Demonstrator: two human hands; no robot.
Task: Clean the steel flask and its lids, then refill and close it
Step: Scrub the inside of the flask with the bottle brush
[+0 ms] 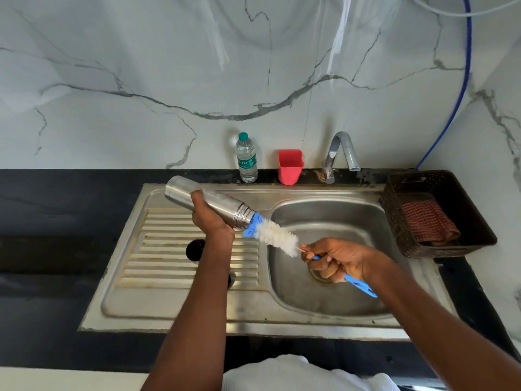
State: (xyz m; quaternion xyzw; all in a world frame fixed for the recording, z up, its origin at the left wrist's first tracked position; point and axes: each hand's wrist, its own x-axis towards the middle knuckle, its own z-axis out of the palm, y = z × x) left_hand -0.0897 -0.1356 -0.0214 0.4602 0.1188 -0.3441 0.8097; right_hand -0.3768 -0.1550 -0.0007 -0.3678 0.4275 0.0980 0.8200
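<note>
Left hand (210, 218) grips flask (208, 203) over sink (324, 320) left edge; right hand (335, 259) clutches brush (277, 235) handle. Wet steel may slip.

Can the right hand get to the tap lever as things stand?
Probably not freely: the right hand grips the bottle brush, whose tip sits in the flask. Path over the basin to the tap looks unobstructed.

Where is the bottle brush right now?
Centre of the head view: the right hand grips the bottle brush over the sink basin, its tip at the steel flask mouth.
</note>
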